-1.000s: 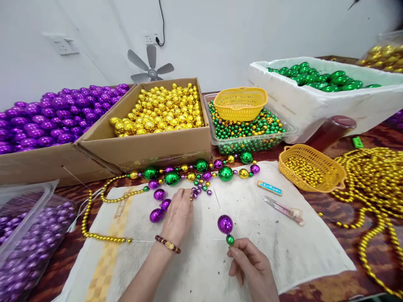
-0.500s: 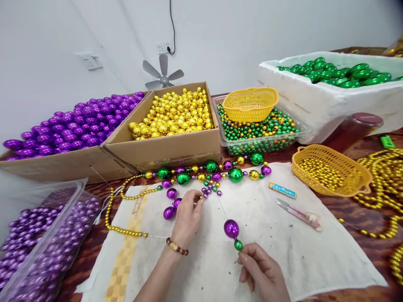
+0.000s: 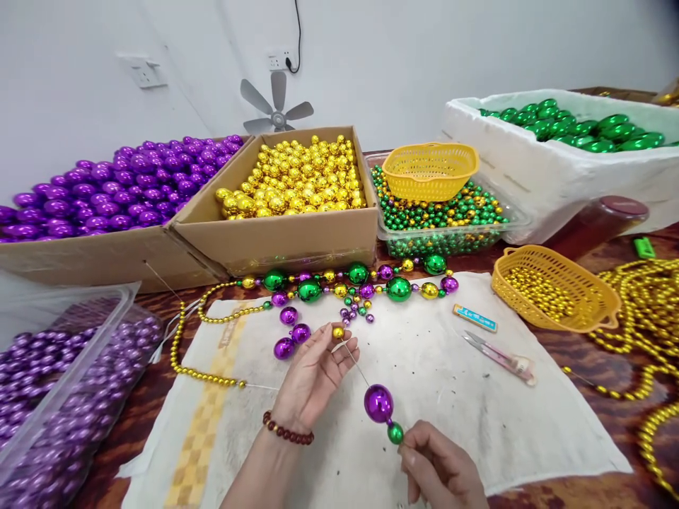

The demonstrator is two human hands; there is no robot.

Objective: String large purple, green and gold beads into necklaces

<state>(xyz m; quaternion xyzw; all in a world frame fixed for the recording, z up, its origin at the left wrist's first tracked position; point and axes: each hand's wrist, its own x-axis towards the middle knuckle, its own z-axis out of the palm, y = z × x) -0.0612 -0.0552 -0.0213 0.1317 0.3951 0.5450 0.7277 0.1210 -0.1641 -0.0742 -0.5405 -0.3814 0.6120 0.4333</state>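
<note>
Turned palm-up since the earlier frame, the left hand (image 3: 318, 375) bares a gold bead (image 3: 338, 332). From the large purple bead (image 3: 378, 404) mid-cloth, a pink-handled tool (image 3: 498, 355) lies at two o'clock; beyond it, a yellow basket (image 3: 588, 297) holds small gold beads (image 3: 541, 291). Left thumb and forefinger pinch the gold bead at eleven, other fingers loosely spread; the right hand (image 3: 438, 463) pinches just below the green bead (image 3: 395, 432) at five.

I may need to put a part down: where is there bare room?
On the white cloth, the patch between the pink-handled tool and the right hand is open; so is a strip left of the blue packet. Crowded: the cloth's far edge, along the beaded strand, and beside the left hand, where purple beads lie.
</note>
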